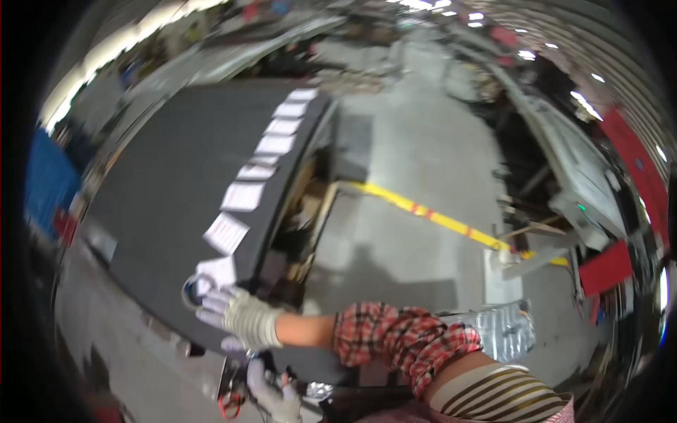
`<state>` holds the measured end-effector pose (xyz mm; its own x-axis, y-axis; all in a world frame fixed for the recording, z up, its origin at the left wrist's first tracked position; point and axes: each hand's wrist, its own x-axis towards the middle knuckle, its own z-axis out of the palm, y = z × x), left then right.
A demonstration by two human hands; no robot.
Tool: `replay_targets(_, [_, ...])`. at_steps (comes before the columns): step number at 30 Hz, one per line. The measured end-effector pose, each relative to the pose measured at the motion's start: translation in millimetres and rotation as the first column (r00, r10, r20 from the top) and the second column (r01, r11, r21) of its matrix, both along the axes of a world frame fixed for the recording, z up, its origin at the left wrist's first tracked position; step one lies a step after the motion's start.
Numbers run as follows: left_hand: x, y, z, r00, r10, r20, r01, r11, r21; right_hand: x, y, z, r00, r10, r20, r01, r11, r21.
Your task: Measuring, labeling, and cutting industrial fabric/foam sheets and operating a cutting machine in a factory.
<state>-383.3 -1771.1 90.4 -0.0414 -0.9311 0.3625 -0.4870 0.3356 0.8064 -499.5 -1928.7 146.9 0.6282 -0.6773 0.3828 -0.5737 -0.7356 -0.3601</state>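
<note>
My right hand (236, 316), in a pale knitted glove, reaches left over the near end of a long dark table (162, 176). Its fingers are stretched out beside a roll of tape (189, 292) and the nearest white paper sheet (220, 270); whether they touch either is blurred. A plaid sleeve (395, 335) covers part of that forearm. Low in the picture, my left hand (275, 395), also gloved, is bent close to the table's near edge. Motion smears its fingers, so a hold on anything does not show. An orange-handled tool (229, 405) is just left of it.
Several white printed sheets (243, 196) run in a row along the table's right side. Beyond that edge are cluttered shelf contents (303, 211) and a yellow floor strip (437, 217). A silvery wrapped bundle (501, 330) lies right of my arm; grey machinery (578, 183) stands at far right.
</note>
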Motion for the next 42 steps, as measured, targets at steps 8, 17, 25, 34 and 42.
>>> replay_targets(8, [14.4,68.3,-30.5,0.915,-0.321,-0.242,0.355,0.928,0.112,-282.7,313.5,18.6,0.209,-0.977,-0.042,0.968,0.201,0.15])
replay_targets(17, [-118.8,125.6,54.5,0.703,-0.65,-0.288,0.71,0.656,0.255,-413.0,599.4,-79.1,-0.687,-0.708,-0.165,0.669,-0.704,0.238])
replay_targets(25, [-368.5,249.9,-17.0,0.526,-0.844,-0.105,0.839,0.495,0.227,-482.9,613.7,-252.0,0.09,-0.867,0.49,0.723,0.395,0.567])
replay_targets(34, [-478.1,274.2,-63.3,0.802,-0.366,0.472,0.51,0.831,-0.222,-557.1,682.0,-142.0,0.816,-0.565,-0.121,0.184,0.057,0.981])
replay_targets(42, [-541.5,274.2,-65.9,0.809,-0.171,0.563,0.263,0.961,-0.086,-687.5,548.7,-123.7,0.788,-0.572,-0.228,0.402,0.196,0.894])
